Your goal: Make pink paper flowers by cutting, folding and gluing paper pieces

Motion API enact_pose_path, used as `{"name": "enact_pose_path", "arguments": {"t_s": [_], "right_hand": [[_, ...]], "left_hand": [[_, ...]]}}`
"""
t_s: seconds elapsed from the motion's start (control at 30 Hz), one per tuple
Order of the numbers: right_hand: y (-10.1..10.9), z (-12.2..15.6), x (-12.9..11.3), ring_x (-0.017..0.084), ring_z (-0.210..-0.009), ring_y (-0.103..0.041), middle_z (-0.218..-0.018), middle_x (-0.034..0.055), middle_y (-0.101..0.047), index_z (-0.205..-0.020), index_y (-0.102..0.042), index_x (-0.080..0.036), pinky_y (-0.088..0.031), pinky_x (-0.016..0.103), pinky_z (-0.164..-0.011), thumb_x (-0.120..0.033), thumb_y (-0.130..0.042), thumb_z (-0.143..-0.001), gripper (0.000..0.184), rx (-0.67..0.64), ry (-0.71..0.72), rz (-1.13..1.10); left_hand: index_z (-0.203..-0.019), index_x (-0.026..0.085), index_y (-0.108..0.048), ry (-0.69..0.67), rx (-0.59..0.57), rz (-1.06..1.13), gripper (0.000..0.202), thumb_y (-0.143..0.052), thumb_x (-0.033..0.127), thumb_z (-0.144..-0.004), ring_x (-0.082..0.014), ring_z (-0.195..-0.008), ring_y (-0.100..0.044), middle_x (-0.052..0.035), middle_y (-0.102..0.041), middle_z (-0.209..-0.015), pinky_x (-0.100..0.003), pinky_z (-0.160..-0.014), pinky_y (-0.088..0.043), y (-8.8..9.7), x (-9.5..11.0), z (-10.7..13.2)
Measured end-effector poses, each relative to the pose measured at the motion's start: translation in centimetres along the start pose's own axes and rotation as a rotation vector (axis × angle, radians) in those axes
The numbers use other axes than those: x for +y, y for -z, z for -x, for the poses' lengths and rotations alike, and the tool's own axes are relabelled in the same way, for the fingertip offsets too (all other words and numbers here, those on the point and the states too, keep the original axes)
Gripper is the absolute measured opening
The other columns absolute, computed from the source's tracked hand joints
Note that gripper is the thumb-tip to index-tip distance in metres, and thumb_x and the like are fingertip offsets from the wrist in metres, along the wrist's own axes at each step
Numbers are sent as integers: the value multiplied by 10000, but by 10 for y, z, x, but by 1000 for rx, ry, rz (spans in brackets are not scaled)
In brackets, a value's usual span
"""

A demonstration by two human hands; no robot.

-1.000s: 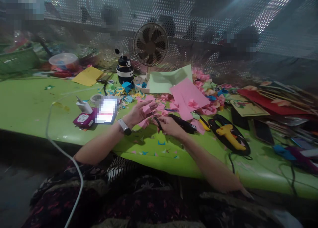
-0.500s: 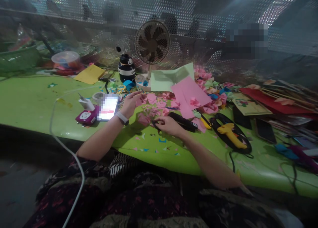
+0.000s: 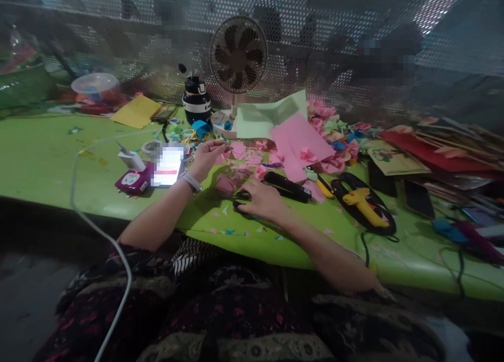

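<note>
I have the right hand low near the centre of the frame, over the green counter, thumb and fingers about the handles of the dark scissors. The scissors point left; I cannot tell whether the grip is closed or merely resting on them. The left hand, a pale-strapped watch on its wrist, is just left of centre with thumb and fingertips drawn narrow at the edge of the pink paper pieces. I cannot tell if anything is pinched there.

Those pieces spread between and beyond the hands, at mid-frame. Right of them I see a large pink sheet overlapping a pale green sheet, and below it a long black tool. The yellow glue gun lies right of centre. On my left are a lit phone and a purple socket box. A dark bottle and a fan stand upper centre.
</note>
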State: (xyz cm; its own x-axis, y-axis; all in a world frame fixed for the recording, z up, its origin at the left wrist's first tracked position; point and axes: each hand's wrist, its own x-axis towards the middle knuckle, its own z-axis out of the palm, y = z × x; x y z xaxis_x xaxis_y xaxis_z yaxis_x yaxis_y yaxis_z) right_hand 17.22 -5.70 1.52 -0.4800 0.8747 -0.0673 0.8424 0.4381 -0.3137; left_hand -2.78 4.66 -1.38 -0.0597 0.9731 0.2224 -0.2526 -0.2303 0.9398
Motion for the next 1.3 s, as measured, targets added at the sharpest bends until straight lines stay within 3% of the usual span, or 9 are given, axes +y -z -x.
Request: {"name": "enact_pose_path", "arguments": {"t_s": [0.13,0.23,0.4,0.57,0.7,0.83,0.97,1.1,1.3], "right_hand": [[9,-3,5,183,-735,-650,-829,21,-738,-1143,-690,-192,-345,260,-607,-299,-772,-776,392,-104,-50,-162],[13,-4,9,164,-726,-655,-828,2,-751,-1175,-708,-207,-363,247,-624,-243,-786,-761,423,-151,11,-271],[8,-4,8,174,-713,-632,-795,37,-738,-1063,-785,-178,-330,268,-612,-278,-780,-779,302,-64,23,-126],[4,-5,12,144,-636,-597,-726,13,-711,-1145,-760,-145,-376,257,-612,-303,-763,-800,379,-203,95,-380],[7,-11,18,147,-675,-602,-821,46,-729,-1034,-751,-138,-432,269,-639,-314,-652,-874,258,50,56,-511],[16,-23,15,166,-760,-643,-970,85,-727,-1000,-670,-153,-503,291,-677,-412,-651,-883,285,307,-38,-612],[21,-40,8,194,-836,-683,-987,85,-722,-957,-626,-181,-570,319,-723,-392,-747,-804,288,306,9,-697],[14,-53,10,165,-658,-670,-810,38,-711,-853,-607,-188,-594,320,-636,-352,-744,-787,224,263,57,-926],[1,-58,21,133,-512,-627,-683,10,-705,-770,-611,-197,-557,272,-523,-489,-789,-751,342,276,-2,-996]], "left_hand": [[-834,155,-762,71,-52,143,282,-890,346,-672,-151,-801,-735,-54,-773,-819,-258,-777,-553,-6,3,5],[-840,156,-764,110,-87,161,300,-902,353,-660,-153,-803,-738,-56,-776,-826,-262,-776,-555,-11,6,11],[-866,150,-766,91,-109,102,323,-890,389,-689,-183,-857,-744,-67,-771,-824,-297,-826,-559,-17,11,17],[-844,151,-761,106,-138,56,272,-884,349,-704,-176,-846,-739,-71,-776,-846,-302,-847,-556,-20,16,19],[-837,153,-754,119,-146,100,213,-866,297,-726,-159,-846,-733,-59,-776,-841,-297,-861,-556,-24,19,23],[-867,157,-763,145,-171,117,255,-872,321,-705,-156,-808,-722,-61,-776,-872,-268,-737,-565,-26,18,26],[-953,155,-768,170,-187,103,411,-892,415,-659,-152,-740,-708,-60,-773,-879,-259,-650,-564,-28,18,28],[-988,148,-772,199,-181,114,504,-922,437,-603,-124,-675,-681,-52,-766,-858,-245,-625,-547,-28,20,29],[-930,140,-776,90,-82,115,358,-879,378,-684,-173,-880,-714,-78,-776,-926,-284,-807,-546,-19,14,15]]}}
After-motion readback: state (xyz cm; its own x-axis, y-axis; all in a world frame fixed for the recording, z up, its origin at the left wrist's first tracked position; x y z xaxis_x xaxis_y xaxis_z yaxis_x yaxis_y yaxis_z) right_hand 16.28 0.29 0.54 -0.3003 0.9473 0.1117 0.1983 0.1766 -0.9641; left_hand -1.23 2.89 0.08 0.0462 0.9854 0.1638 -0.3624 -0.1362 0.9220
